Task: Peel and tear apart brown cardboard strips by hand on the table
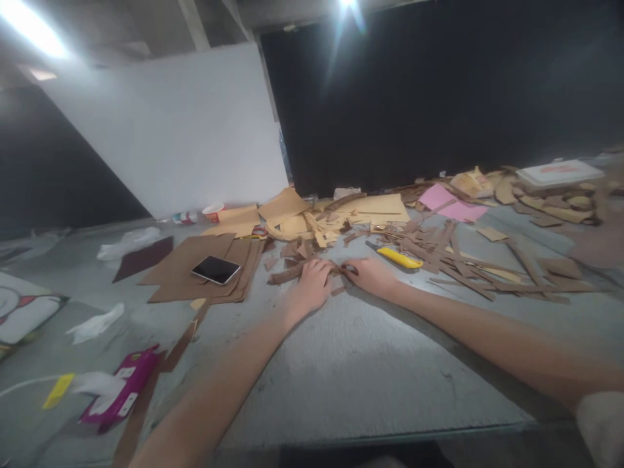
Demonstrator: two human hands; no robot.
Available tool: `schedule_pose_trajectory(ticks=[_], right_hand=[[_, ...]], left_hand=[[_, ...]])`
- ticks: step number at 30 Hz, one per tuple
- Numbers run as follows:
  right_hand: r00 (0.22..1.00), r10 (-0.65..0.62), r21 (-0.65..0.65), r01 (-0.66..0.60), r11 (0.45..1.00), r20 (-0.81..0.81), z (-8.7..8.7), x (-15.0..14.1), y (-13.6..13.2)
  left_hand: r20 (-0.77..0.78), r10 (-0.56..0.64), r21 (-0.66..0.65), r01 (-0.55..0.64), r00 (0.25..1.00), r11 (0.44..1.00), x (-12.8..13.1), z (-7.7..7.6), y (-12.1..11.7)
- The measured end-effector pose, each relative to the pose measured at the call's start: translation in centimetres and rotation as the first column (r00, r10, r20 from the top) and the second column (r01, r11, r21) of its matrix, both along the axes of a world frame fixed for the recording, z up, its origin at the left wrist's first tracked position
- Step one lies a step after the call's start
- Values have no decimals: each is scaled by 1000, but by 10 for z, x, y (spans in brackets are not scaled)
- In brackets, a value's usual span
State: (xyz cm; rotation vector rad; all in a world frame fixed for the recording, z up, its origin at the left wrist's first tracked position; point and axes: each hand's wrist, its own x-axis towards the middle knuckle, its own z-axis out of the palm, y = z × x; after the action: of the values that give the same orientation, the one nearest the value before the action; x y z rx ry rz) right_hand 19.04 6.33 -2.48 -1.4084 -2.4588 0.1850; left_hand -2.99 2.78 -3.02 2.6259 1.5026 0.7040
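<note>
On the table point(336, 383), both hands point(316, 281) point(371, 276) touch brown pieces point(284, 276)

We see a brown strip point(285, 276) | slightly curved | left end exposed, the rest hidden from us | lies roughly sideways, just below and left of frame centre

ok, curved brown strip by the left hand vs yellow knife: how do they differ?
Colour: the strip is dull brown; the knife has a bright yellow handle.
Shape: the strip curves; the knife is straight.
Contact: the strip runs up to the left hand, which hides its near end; the knife lies unheld just beyond the right hand.
Shared: both are on the grey table.
</note>
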Motion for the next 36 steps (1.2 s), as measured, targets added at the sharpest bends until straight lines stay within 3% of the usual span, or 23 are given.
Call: schedule_pose_trajectory(ticks=[12, 19, 32, 36], right_hand=[[1000, -26, -28, 26, 999, -9, 5, -1, -2], [997, -47, -39, 44, 998, -65, -2, 0, 2], [992, -9, -28, 6, 1000, -127, -3, 0, 1], [985, 6, -23, -10, 1000, -170, -4, 1, 1]], left_hand=[[-13, -20, -15, 20, 1000, 1000, -1, 2, 0], [-16, -8, -43, 8, 1000, 999, 1, 6, -2], [31, -10, -26, 11, 999, 1000, -1, -1, 1], [117, -57, 63, 49, 991, 997, -1, 2, 1]])
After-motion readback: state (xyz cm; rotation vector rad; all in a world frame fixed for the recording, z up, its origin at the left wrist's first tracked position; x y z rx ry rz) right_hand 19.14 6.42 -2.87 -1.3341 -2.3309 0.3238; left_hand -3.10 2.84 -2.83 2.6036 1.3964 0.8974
